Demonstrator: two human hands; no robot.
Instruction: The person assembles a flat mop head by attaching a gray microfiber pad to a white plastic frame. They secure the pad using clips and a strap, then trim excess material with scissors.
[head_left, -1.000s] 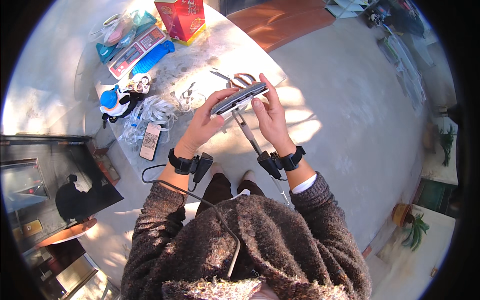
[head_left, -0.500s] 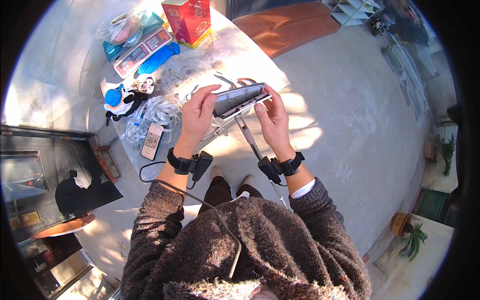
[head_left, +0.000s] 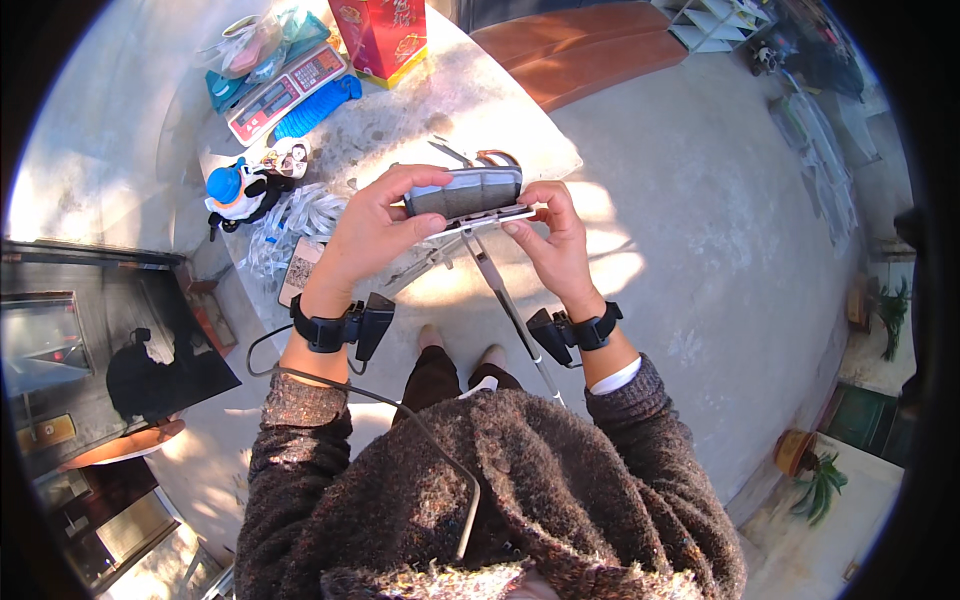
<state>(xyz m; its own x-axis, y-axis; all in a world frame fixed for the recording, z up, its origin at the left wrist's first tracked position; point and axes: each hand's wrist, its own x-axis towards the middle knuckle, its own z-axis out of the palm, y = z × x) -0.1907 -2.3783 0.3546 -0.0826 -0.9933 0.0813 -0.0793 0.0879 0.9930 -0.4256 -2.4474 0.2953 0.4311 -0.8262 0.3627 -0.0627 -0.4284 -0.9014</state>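
Note:
A grey cloth pad [head_left: 465, 192] with a paler rim stands over a narrow white plate [head_left: 490, 219], like the head of a flat mop. Below the plate a metal pole [head_left: 497, 283] slants down toward my feet. My left hand [head_left: 365, 228] grips the pad's left end, fingers over its top and thumb at the lower edge. At the other end, my right hand [head_left: 562, 248] pinches the plate's right tip between thumb and curled fingers. How plate and pad are joined is too small to tell.
Beyond my hands is a stone-like table [head_left: 490, 100] with a red box [head_left: 383, 40], a scale [head_left: 285, 95], blue knit cloth [head_left: 318, 107], a plush toy [head_left: 240, 195], tangled clear strips [head_left: 290, 228] and a phone [head_left: 298, 270]. Potted plants [head_left: 818, 485] stand at the right.
The pad and plate have tipped closer to level. My left hand has shifted left, its thumb now against the pad's lower edge, and partly covers the phone. My right fingers have curled more.

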